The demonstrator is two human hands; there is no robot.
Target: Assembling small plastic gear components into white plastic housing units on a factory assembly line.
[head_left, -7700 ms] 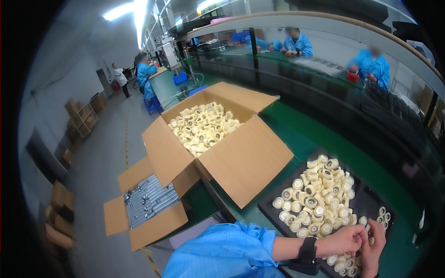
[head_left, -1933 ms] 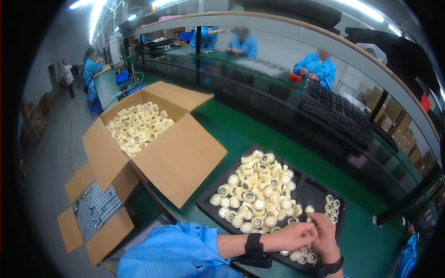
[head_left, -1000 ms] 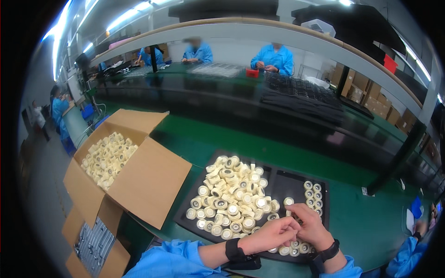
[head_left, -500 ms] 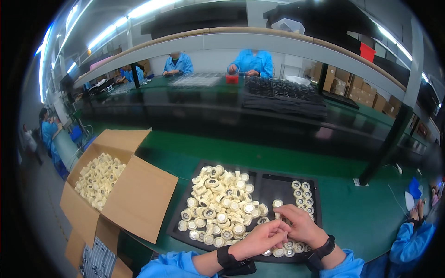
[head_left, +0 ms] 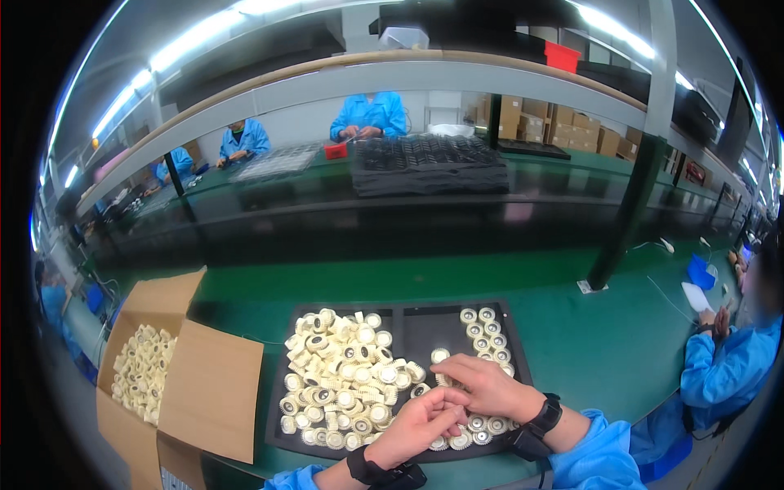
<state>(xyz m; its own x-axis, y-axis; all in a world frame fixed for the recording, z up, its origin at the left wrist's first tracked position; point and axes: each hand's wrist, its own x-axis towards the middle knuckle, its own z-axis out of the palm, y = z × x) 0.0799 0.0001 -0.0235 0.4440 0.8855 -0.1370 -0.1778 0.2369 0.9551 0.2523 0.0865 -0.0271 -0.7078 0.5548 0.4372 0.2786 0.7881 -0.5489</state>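
1. Centrally, a loose heap of cream toothed wheels (head_left: 347, 367) covers the left side of a black tray (head_left: 425, 328), the pieces lying at mixed angles, some showing dark centres.
2. Above the tray's near part, the left hand (head_left: 429, 418) and the right hand (head_left: 487, 387) come together, fingers curled inward and tips touching or nearly so; whether either grips a wheel, I cannot tell. A single wheel (head_left: 440, 356) sits just beyond the right hand's fingers.
3. Judging by the layout, only a small share is in order: two neat columns (head_left: 483, 331) down the tray's right side, partly behind the right hand. More wheels (head_left: 461, 441) lie along the near edge, partly covered. The much larger heap looks unsorted, and an open carton (head_left: 211, 392) on the left holds a further supply (head_left: 143, 371), so most of the work seems left.
4. Beneath is a green tabletop (head_left: 588, 359); a second carton (head_left: 180, 463) shows low at the left, mostly cut off.
5. Farther out, a long shelf (head_left: 367, 76) spans the view, with co-workers in blue (head_left: 371, 114) beyond it, near stacked black trays (head_left: 429, 167). Another person (head_left: 727, 367) sits at the right, under bright ceiling lights (head_left: 196, 39).
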